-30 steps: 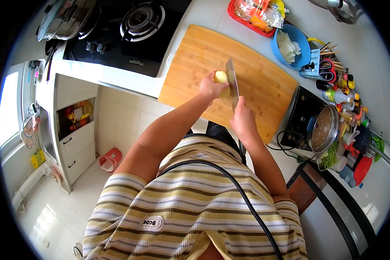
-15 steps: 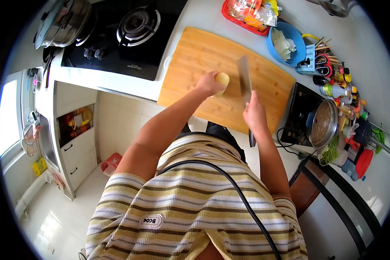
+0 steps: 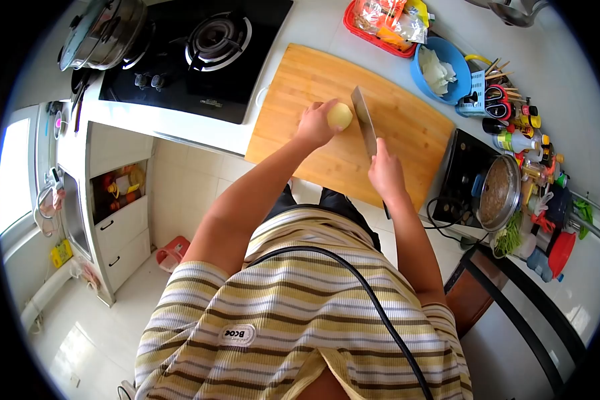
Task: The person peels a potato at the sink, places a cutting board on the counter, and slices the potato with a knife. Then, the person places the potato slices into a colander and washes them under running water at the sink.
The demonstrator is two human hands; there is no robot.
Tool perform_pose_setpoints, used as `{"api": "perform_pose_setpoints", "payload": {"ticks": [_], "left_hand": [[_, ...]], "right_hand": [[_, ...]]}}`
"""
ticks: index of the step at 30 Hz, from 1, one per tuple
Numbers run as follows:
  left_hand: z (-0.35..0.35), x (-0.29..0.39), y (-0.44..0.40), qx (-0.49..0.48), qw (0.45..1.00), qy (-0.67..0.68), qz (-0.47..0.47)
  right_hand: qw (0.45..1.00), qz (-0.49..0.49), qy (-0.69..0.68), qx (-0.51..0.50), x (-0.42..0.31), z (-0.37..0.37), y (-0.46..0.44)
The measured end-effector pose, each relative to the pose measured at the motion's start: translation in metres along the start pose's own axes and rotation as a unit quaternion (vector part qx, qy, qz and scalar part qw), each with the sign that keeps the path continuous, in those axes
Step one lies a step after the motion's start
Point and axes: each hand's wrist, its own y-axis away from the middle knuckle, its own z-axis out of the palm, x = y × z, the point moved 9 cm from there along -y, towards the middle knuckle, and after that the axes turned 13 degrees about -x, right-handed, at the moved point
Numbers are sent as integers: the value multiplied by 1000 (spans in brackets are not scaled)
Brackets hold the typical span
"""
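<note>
My left hand (image 3: 315, 125) is closed around a pale yellow potato (image 3: 340, 117), whose round flat face points right. It holds the potato on the wooden cutting board (image 3: 313, 73). In my right hand (image 3: 387, 175) is a kitchen cleaver (image 3: 364, 119), gripped by its handle. The blade stands over the board, just right of the potato and apart from it. Part of the handle is hidden inside my right fist, and my left fingers cover the potato's left side.
A black gas stove (image 3: 180, 83) with a steel pot (image 3: 107, 40) lies left. Beyond the board are a blue bowl (image 3: 423, 67) and a red basket (image 3: 373, 41). Bottles (image 3: 513, 141), a lidded pan (image 3: 500, 193) and a black chair (image 3: 513, 300) stand to the right.
The cleaver has moved left, closer to the potato. My left hand has turned slightly, and the potato's flat face shows rounder. The view has shifted a little.
</note>
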Motion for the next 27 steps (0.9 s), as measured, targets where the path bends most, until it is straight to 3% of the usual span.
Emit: {"api": "perform_pose_setpoints", "payload": {"ticks": [6,8,9,11,12,14,17,20,27], "left_hand": [[2,-11,-4,-58,992,48,-105],[-4,13,-1,-23,999,-48,-14],[-3,14,-2,-24,998,-49,-11],[-8,33,2,40,979,-181,84],[-3,29,6,41,979,-180,85],[4,38,29,82,960,-203,176],[21,42,56,-21,950,-211,227],[25,34,58,-74,956,-227,173],[20,42,61,-64,907,-308,281]], "right_hand": [[1000,11,-5,-2,5,-4,-2],[1000,17,-11,-3,11,-1,-2],[1000,19,-12,-1,14,0,-2],[1000,25,-11,-12,18,3,-2],[1000,25,-9,-11,21,5,-2],[999,32,12,-23,22,12,-7],[999,29,-26,-11,16,15,-9],[999,23,-14,-24,17,25,-14],[999,-27,-32,20,1,22,-14]]}}
